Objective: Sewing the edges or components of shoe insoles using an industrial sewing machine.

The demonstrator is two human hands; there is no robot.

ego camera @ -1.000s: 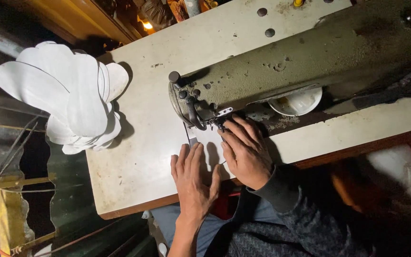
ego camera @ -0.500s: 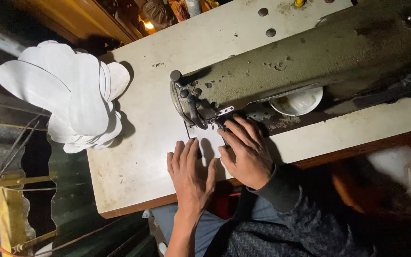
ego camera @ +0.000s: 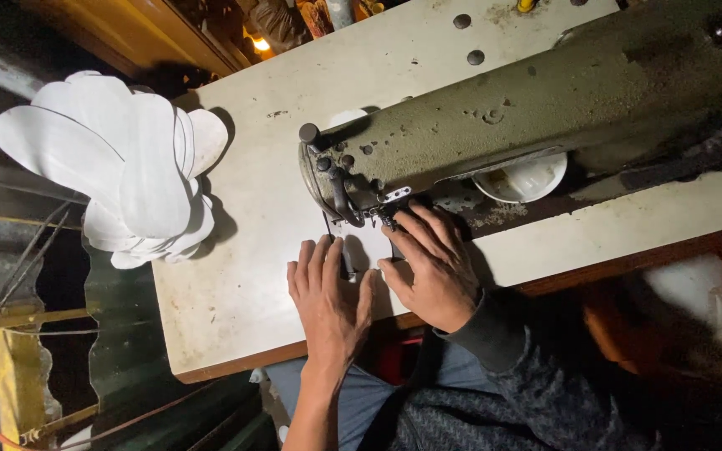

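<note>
Surroundings: olive-green sewing machine (ego camera: pixel 528 108) lying across upper right of frame, its head end w/ needle area sitting just above the hands; round white dish (ego camera: pixel 521 178) showing under the machine arm, right of centre; stack of white cut pieces (ego camera: pixel 119 163) fanning out at upper left, hanging over the table edge; worn cream table (ego camera: pixel 236 259) taking up the middle.
Blocking view: both hands covering most of the workpiece; machine head shadowing the needle spot, so stitch point can't be made out.
Workpiece: small flat white piece (ego camera: pixel 371 246) lying on the table at frame centre, just below machine head, betw. the two hands; only a strip showing, looks plain, pale, thin.
Axis: visible strip running roughly up-down in frame, top end pointing toward the needle area; full outline can't tell.
L hand (ego camera: pixel 327 296): lying flat, palm down, fingers spread narrow and straight, pressing on the piece's left side; gripping nothing.
R hand (ego camera: pixel 436 263): resting palm down, fingers (ego camera: pixel 415 230) curving toward the needle area, pressing the piece's right side; not clasping anything.
</note>
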